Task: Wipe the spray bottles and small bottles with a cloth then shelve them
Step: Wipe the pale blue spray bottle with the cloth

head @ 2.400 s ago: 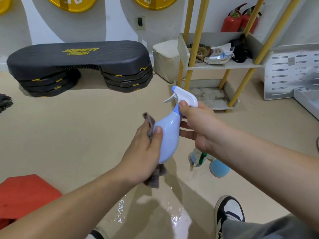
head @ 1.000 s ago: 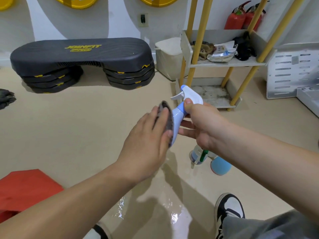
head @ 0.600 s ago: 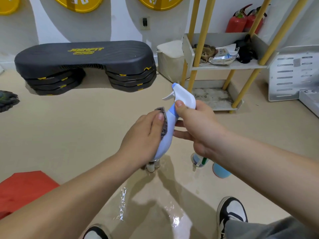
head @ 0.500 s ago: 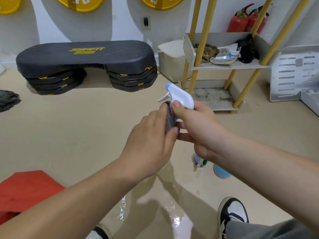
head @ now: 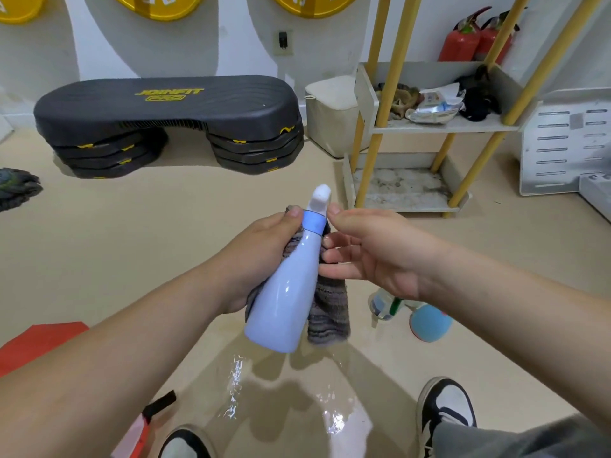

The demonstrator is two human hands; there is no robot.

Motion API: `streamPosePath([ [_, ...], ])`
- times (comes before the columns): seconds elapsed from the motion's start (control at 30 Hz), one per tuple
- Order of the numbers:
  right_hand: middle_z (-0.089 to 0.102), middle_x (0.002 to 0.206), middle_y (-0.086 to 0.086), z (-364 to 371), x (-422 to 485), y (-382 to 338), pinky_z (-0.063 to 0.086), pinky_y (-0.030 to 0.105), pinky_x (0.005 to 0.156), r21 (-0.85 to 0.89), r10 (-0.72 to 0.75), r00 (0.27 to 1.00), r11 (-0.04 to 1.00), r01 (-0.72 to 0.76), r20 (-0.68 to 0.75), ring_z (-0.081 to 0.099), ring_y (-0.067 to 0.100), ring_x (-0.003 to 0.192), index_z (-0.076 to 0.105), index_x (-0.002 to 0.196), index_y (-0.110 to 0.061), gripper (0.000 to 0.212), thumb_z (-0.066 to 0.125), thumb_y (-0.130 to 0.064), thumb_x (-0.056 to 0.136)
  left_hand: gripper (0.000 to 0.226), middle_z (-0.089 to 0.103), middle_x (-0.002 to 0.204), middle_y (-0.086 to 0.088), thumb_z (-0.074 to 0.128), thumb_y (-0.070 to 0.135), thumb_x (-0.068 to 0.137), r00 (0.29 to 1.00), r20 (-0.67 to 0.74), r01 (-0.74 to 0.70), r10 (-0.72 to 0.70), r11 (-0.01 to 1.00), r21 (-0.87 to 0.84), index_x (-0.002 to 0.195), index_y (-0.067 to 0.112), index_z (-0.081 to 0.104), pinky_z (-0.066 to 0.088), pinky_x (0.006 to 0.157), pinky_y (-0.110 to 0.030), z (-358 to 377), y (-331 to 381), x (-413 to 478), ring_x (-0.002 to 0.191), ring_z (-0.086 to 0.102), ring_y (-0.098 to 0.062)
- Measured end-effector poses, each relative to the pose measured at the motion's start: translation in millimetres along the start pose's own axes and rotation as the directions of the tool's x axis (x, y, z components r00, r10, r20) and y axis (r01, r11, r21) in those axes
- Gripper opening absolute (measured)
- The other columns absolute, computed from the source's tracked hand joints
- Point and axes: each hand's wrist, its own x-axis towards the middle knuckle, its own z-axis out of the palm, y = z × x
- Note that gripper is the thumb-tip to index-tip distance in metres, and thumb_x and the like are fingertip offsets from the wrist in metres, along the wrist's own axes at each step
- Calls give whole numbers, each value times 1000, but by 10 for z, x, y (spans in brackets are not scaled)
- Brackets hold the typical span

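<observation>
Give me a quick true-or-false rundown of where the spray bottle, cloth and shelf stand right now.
1. The left hand holds the cloth against the spray bottle. True.
2. The spray bottle stands on the shelf. False: it is held in the air above the wet floor.
3. A clear bottle is on the floor below the right hand. True.
4. The cloth is red. False: it is grey and striped.
5. The shelf's bottom tier already holds bottles. False: no bottle shows there.
</observation>
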Motion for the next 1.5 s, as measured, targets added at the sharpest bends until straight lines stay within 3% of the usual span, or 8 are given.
streamPosePath([
  [0.4, 70, 79, -8, -9, 43, 43, 46, 33, 70, -238, -23, 999, 971, 14, -34, 57, 16, 73, 78, 109, -18, 41, 75, -53, 89, 54, 78, 114, -13, 58, 53, 100, 978, 94, 200, -184, 959, -199, 124, 7, 74, 56, 87, -39, 42, 17, -55, 93, 73, -30],
  [0.73, 68, 89, -1, 6, 79, 80, 63, 39, 75, -234, -128, 989, 966, 107, -78, 62, 22, 80, 73, 114, -22, 34, 71, -49, 94, 47, 81, 90, -6, 45, 50, 108, 964, -247, 56, -97, 984, -169, 97, 17, 77, 55, 75, -33, 207, -11, -29, 75, 74, -25],
  [0.83, 78, 94, 0, -6, 82, 89, 66, 44, 80, -169, -130, 989, 979, 117, -73, 74, 19, 78, 73, 115, -22, 30, 71, -45, 95, 48, 78, 82, 5, 34, 46, 112, 942, -317, -94, 107, 994, 54, 95, 23, 72, 54, 64, -28, 289, -42, -64, 77, 73, -20],
  [0.93, 81, 98, 1, -7, 87, 86, 65, 36, 67, -132, -160, 983, 980, 147, -93, 75, 17, 73, 74, 116, -20, 29, 73, -40, 95, 38, 72, 114, 6, 29, 41, 111, 891, -170, -319, 420, 849, 422, 129, 28, 60, 54, 93, -46, 412, -180, -161, 110, 66, -21],
  [1.07, 81, 98, 3, -15, 78, 91, 59, 29, 53, -118, -183, 967, 979, 164, -177, 73, 13, 66, 74, 114, -19, 27, 74, -38, 95, 68, 5, 176, -2, 29, 33, 107, 914, 44, -274, 404, 532, 801, 167, 21, 0, 14, 129, -30, 639, -373, -286, 161, 6, -14],
  [1.13, 80, 90, -1, -30, 71, 86, 61, 29, 53, -112, -181, 963, 981, 161, -198, 71, 11, 61, 74, 113, -19, 26, 72, -39, 96, 64, 7, 176, 2, 32, 32, 109, 870, 67, -325, 488, 467, 822, 167, 25, 7, 17, 128, -28, 556, -401, -256, 161, 8, -11],
  [1.27, 78, 88, -2, -13, 31, 24, 61, 30, 55, -81, -222, 964, 974, 212, -147, 71, 11, 60, 72, 117, -17, 29, 68, -39, 99, 52, 61, 140, 29, 52, 57, 97, 831, -58, -422, 553, 695, 582, 149, 51, 45, 49, 105, -29, 191, -353, -65, 127, 58, 4],
  [1.5, 78, 113, 9, 109, 48, 117, 66, 41, 74, -23, -216, 966, 976, 215, -144, 74, 18, 77, 70, 121, -20, 30, 73, -36, 97, 43, 78, 103, 18, 34, 58, 108, 972, -192, -94, 135, 973, 209, 106, 40, 73, 54, 88, -29, 225, -251, 20, 103, 72, -4],
])
